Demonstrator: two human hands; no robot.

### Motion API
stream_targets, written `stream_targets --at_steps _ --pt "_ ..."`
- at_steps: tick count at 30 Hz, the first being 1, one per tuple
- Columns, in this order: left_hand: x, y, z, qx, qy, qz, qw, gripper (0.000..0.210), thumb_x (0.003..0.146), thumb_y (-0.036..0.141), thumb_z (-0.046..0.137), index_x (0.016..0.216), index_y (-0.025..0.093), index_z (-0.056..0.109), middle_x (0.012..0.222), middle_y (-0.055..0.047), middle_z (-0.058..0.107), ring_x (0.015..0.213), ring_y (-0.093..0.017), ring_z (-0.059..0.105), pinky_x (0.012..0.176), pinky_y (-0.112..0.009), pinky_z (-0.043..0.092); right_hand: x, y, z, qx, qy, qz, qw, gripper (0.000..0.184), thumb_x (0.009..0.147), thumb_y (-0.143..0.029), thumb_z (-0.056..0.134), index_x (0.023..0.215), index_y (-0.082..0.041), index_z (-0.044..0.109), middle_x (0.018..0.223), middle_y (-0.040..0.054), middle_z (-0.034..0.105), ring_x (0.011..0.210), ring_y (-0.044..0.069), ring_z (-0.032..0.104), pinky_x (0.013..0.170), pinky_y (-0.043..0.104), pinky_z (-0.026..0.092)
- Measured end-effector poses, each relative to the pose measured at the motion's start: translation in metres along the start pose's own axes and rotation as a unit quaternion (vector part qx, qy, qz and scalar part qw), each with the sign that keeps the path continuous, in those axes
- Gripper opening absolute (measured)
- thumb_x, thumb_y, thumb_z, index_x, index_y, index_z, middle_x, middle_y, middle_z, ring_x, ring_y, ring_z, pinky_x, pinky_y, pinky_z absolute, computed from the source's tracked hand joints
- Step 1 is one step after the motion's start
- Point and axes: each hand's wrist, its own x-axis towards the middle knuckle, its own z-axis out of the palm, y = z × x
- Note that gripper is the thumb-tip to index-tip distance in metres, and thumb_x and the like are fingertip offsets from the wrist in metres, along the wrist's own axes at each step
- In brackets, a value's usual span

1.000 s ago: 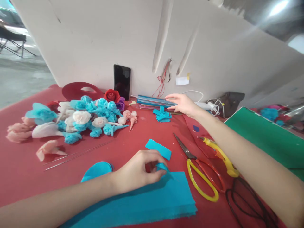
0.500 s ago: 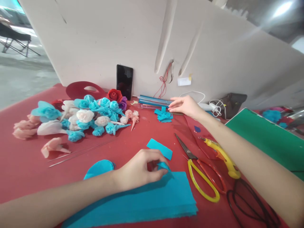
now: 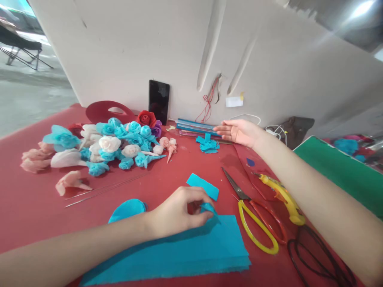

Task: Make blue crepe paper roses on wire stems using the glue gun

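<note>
My left hand (image 3: pixel 184 211) pinches a small piece of blue crepe paper (image 3: pixel 207 207) between thumb and fingers. Beneath it lies a stack of blue crepe paper sheets (image 3: pixel 179 257), and a blue paper strip (image 3: pixel 202 186) rests just beyond. At the back, my right hand (image 3: pixel 237 132) hovers with fingers stretched out and apart, nothing visible in it. Close to its fingertips are a small heap of blue paper strips (image 3: pixel 207 143) and a bundle of thin sticks or rods (image 3: pixel 197 127). Scissors (image 3: pixel 245 203) with yellow and red handles lie right of the sheets.
Paper flowers (image 3: pixel 110 145) in blue, white and pink pile up at the left. A phone (image 3: pixel 159 101) leans against the wall. Thin wires (image 3: pixel 95 192), a blue paper disc (image 3: pixel 127 209), a yellow glue gun (image 3: pixel 283 197) with black cord and a green board (image 3: pixel 344 171) surround the work area.
My right hand has turned its palm more into view, fingers still extended. My left hand keeps the paper in place. The whole view has shifted slightly.
</note>
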Motion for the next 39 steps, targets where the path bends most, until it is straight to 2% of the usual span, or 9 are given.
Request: stream_targets --at_steps 7,13,16,19,22,25,31,36,39 --pt "0.001 0.000 0.000 0.001 -0.004 -0.001 1.000 0.014 0.077 0.022 0.059 0.084 0.012 0.066 0.088 -0.006 0.069 0.072 -0.014 0.060 0.058 -0.020 0.044 0.012 -0.019 -0.011 -0.010 0.074 -0.009 0.997 0.028 0.091 -0.031 0.052 0.112 -0.013 0.055 0.107 0.0075 0.057 0.089 0.016 0.059 0.075 0.034 0.052" --pt "0.000 0.000 0.000 -0.004 -0.005 -0.002 1.000 0.015 0.077 0.021 0.059 0.085 0.011 0.066 0.088 -0.007 0.069 0.070 -0.013 0.059 0.057 -0.020 0.044 0.015 -0.011 -0.003 -0.166 0.126 -0.029 0.978 0.026 0.090 -0.031 0.053 0.109 -0.013 0.056 0.103 0.0066 0.059 0.085 0.014 0.059 0.072 0.032 0.053" --pt "0.001 0.001 0.000 -0.007 -0.006 0.001 1.000 0.015 0.077 0.020 0.059 0.085 0.011 0.067 0.089 -0.007 0.069 0.070 -0.013 0.060 0.058 -0.020 0.044 0.013 0.003 0.004 -0.282 0.112 -0.028 0.952 0.026 0.090 -0.031 0.054 0.107 -0.012 0.056 0.100 0.0061 0.059 0.083 0.014 0.059 0.071 0.031 0.052" --pt "0.001 0.001 0.000 -0.010 -0.006 0.001 1.000 0.014 0.077 0.019 0.059 0.086 0.011 0.067 0.090 -0.007 0.069 0.072 -0.013 0.060 0.057 -0.020 0.044 0.012 0.013 0.010 -0.374 0.069 -0.028 0.925 0.027 0.090 -0.032 0.053 0.108 -0.013 0.056 0.104 0.0067 0.059 0.088 0.016 0.059 0.076 0.034 0.052" --pt "0.000 0.001 0.000 -0.012 -0.005 0.001 1.000 0.013 0.077 0.018 0.059 0.084 0.011 0.067 0.089 -0.007 0.069 0.072 -0.013 0.061 0.057 -0.019 0.044 0.013 0.018 0.015 -0.428 0.036 -0.025 0.903 0.028 0.091 -0.034 0.052 0.110 -0.014 0.056 0.108 0.0072 0.058 0.093 0.018 0.058 0.080 0.037 0.051" --pt "0.000 0.001 0.000 -0.013 -0.005 0.000 1.000 0.013 0.077 0.018 0.058 0.084 0.012 0.067 0.088 -0.006 0.069 0.073 -0.013 0.061 0.058 -0.020 0.044 0.016 0.022 0.017 -0.451 0.011 -0.019 0.892 0.028 0.091 -0.035 0.052 0.108 -0.013 0.057 0.106 0.0069 0.059 0.091 0.017 0.059 0.079 0.035 0.051" --pt "0.000 0.003 -0.001 -0.008 0.000 -0.002 1.000 0.013 0.076 0.019 0.058 0.084 0.013 0.067 0.091 -0.006 0.069 0.080 -0.015 0.062 0.060 -0.021 0.045 0.020 0.032 0.018 -0.419 -0.060 -0.028 0.906 0.029 0.090 -0.031 0.053 0.113 -0.014 0.055 0.110 0.0080 0.057 0.093 0.017 0.058 0.079 0.036 0.052" --pt "0.000 0.001 -0.001 -0.010 -0.002 -0.002 1.000 0.013 0.077 0.019 0.059 0.084 0.012 0.067 0.089 -0.006 0.069 0.075 -0.014 0.061 0.060 -0.020 0.045 0.016 0.031 0.014 -0.365 -0.020 -0.047 0.929 0.029 0.090 -0.034 0.052 0.111 -0.014 0.056 0.111 0.0077 0.057 0.096 0.018 0.057 0.083 0.038 0.050" --pt "0.000 0.001 0.000 -0.011 -0.002 0.000 1.000 0.013 0.077 0.020 0.059 0.084 0.012 0.067 0.088 -0.006 0.069 0.074 -0.014 0.061 0.060 -0.020 0.045 0.011 0.030 0.013 -0.289 -0.008 -0.071 0.955 0.031 0.090 -0.032 0.053 0.116 -0.015 0.054 0.117 0.0089 0.054 0.101 0.020 0.056 0.086 0.041 0.048"
